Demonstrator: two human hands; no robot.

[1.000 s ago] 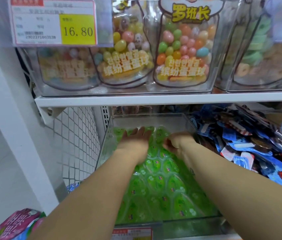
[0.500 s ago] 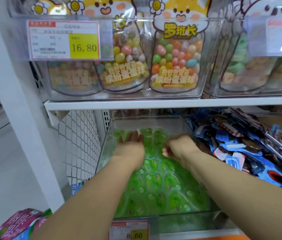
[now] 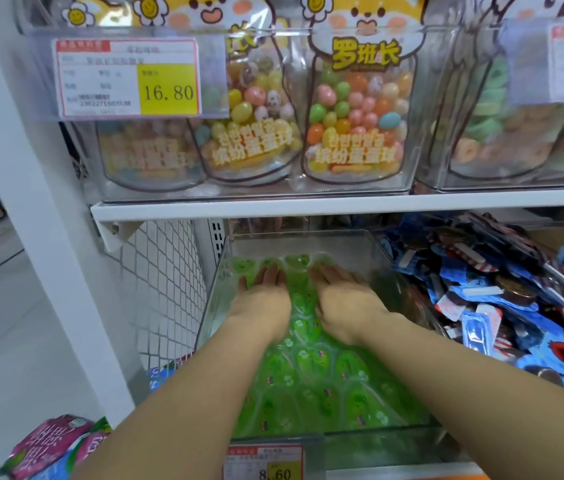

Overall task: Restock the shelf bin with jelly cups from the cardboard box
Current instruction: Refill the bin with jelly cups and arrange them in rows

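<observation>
Inside the shelf bin [image 3: 212, 308], toward its back wall, my left hand [image 3: 264, 301] and right hand [image 3: 348, 301] lie side by side, palms down on the green jelly cups [image 3: 322, 379]. The fingers [image 3: 271, 276] of both are straight and close together, pressing flat on the cups and gripping nothing. The cups fill the bin in a packed layer from near its back to its front wall. At the bin's front sits a price tag [image 3: 266, 462] reading 8.60. Just right of the bin lies a heap of blue packets [image 3: 502, 296]. Above the bin, a white shelf [image 3: 308, 206] carries pouches of coloured candy [image 3: 360, 112].
</observation>
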